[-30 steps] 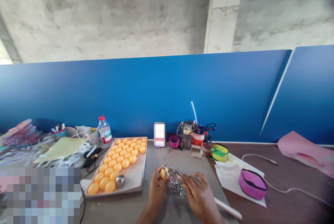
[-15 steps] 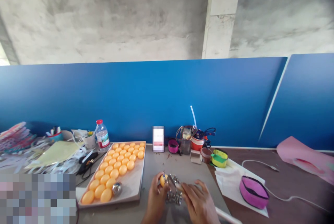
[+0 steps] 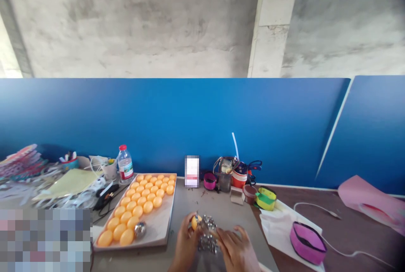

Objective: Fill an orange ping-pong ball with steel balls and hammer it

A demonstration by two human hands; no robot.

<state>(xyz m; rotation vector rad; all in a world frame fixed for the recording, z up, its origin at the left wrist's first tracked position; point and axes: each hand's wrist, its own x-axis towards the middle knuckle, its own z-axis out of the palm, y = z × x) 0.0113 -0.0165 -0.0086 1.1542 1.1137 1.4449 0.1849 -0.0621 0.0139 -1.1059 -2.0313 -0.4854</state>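
Observation:
My left hand (image 3: pixel 187 238) is closed around an orange ping-pong ball (image 3: pixel 195 221), with a small dark-and-blue fitting showing at the ball's top. Close beside it, my right hand (image 3: pixel 236 244) grips a slim tool (image 3: pixel 213 233) with a tan handle, its tip pointing toward the ball; its exact kind is not clear. Between and behind both hands lies a heap of small shiny silver pieces (image 3: pixel 209 221), partly covered by the fingers. To the left, a shallow white tray (image 3: pixel 161 225) holds rows of orange balls (image 3: pixel 137 211) and one silver ball (image 3: pixel 140 229).
A bottle with a red cap (image 3: pixel 125 166) stands behind the tray. A phone-like screen (image 3: pixel 191 171) leans against the blue partition (image 3: pixel 190 115). Cups and cables stand at the back right. Purple (image 3: pixel 306 244) and yellow-green (image 3: pixel 266 199) bands lie on the right with white paper.
The view has tilted slightly upward. My hands stay close together at the ball; the tool remains in my right hand, with only a slight shift.

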